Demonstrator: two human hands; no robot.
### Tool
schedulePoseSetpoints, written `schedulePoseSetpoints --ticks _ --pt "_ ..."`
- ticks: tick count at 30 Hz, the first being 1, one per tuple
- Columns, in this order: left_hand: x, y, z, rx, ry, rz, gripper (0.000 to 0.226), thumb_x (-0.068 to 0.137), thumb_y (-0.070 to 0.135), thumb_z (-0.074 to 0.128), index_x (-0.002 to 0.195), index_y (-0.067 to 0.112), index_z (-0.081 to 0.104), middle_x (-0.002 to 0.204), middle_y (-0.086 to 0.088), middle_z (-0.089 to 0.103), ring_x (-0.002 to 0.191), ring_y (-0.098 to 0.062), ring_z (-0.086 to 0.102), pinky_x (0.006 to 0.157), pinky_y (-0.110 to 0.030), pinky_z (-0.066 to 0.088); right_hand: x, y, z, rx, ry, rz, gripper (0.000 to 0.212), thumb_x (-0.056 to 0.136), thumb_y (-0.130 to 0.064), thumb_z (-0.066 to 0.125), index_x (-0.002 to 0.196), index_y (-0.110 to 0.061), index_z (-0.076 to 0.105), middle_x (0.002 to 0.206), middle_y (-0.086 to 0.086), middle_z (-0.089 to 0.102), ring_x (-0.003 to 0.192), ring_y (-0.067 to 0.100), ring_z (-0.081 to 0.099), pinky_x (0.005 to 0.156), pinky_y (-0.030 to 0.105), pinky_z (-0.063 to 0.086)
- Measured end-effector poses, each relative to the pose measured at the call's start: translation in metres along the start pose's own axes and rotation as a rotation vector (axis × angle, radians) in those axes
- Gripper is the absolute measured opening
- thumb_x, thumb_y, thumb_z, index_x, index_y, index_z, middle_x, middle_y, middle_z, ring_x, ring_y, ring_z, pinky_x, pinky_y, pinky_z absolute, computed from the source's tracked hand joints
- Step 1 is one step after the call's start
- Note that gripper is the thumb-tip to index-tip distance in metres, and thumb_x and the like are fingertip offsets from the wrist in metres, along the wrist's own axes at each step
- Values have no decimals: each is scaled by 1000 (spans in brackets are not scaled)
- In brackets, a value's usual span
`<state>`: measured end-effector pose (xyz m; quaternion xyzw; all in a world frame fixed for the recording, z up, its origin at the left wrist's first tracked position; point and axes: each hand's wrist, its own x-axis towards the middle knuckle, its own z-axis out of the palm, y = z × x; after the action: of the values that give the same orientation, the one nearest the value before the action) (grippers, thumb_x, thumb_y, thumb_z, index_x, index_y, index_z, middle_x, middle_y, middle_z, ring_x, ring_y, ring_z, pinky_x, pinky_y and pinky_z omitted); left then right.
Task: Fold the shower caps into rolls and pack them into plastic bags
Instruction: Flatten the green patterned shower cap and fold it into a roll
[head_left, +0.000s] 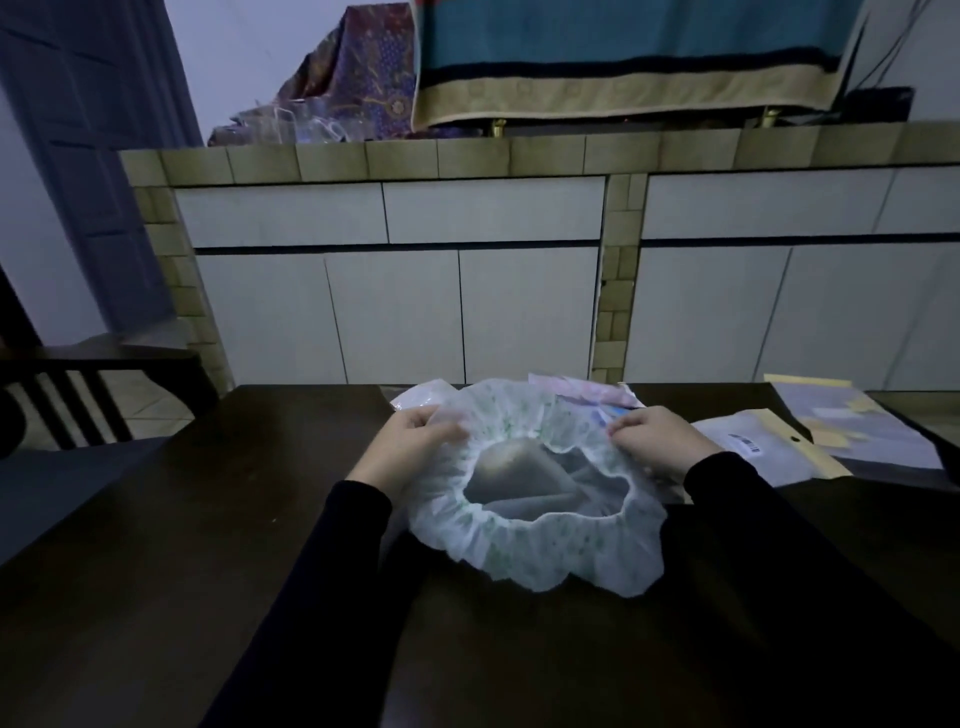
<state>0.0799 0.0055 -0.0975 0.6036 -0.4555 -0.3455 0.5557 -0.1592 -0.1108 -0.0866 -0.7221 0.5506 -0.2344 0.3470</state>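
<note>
Shower cap (535, 540) spread open above bench (208, 545), left hand (410, 441) and right hand (657, 434) each pinching its rim. Folding barely begun; next, flatten, then roll.

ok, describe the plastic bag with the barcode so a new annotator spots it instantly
Start at the dark wooden table, then go just right of the right hand, which pinches the shower cap. The plastic bag lies flat there. Unlike the bags further right, it has a barcode sticker beside a yellow header strip with a hang hole.
</note>
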Motion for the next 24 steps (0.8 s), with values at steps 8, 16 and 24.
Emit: schedulePoseSetpoints --ticks 8,16,24 --pt "-8 14 4 577 64 423 55 81 21 74 51 21 28 51 8 22 52 -8 22 51 -25 17 -19 -38 16 -41 -243 -543 67 83 0 52 140 -34 44 143 -13 43 129 1 40 100 18 35" --pt "-10 13 9 336 193 249 22 79 46 73 78 24 73 73 15 67 67 6 58 62 -9 40 -8 -47 44 -88 216 -415 29 89 -37 62 112 -20 60 103 1 64 97 20 59 82 31 45" --pt "-13 14 2 88 -94 -147 23 82 34 71 72 14 66 57 4 60 49 -13 56 51 -24 36 -1 -9 19 73 340 -85 19 89 -22 54 97 -6 57 92 6 57 94 29 58 79 32 43"
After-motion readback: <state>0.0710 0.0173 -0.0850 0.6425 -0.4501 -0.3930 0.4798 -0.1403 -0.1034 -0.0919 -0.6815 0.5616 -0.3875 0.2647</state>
